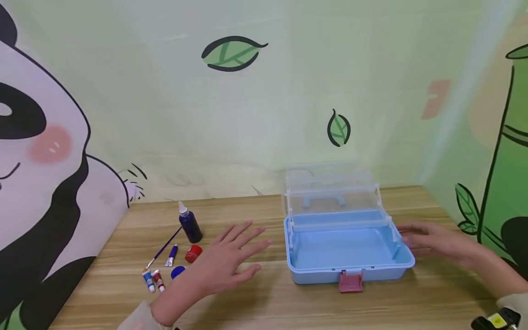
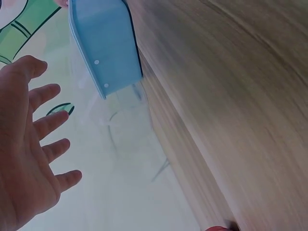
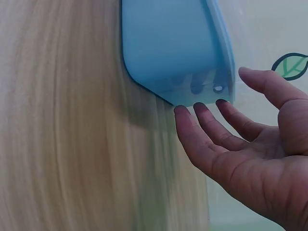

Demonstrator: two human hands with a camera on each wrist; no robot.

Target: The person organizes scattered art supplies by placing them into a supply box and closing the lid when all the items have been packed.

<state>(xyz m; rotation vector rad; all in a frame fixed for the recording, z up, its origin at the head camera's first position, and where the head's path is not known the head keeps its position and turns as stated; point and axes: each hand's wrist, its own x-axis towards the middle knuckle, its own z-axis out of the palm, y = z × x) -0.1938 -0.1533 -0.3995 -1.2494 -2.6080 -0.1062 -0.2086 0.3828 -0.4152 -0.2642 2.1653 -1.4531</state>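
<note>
A light blue plastic box [image 1: 342,250] stands on the table with its clear lid [image 1: 330,199] raised at the back and a pink latch [image 1: 351,282] hanging at the front. Its inside is bare. My right hand [image 1: 437,243] is at the box's right end; in the right wrist view, the fingertips [image 3: 202,107] reach right to that end wall, thumb apart. Off to the box's left, my left hand [image 1: 228,263] is spread palm down over the table, holding nothing. The left wrist view shows its fingers [image 2: 48,125] apart from the box.
Left of my left hand are a dark blue bottle [image 1: 190,225] with a white nozzle, a paintbrush [image 1: 167,245], several small paint tubes [image 1: 172,255], a red jar [image 1: 193,253] and a partly hidden blue round piece [image 1: 178,272]. A printed cloth wall [image 1: 255,137] rises behind the table.
</note>
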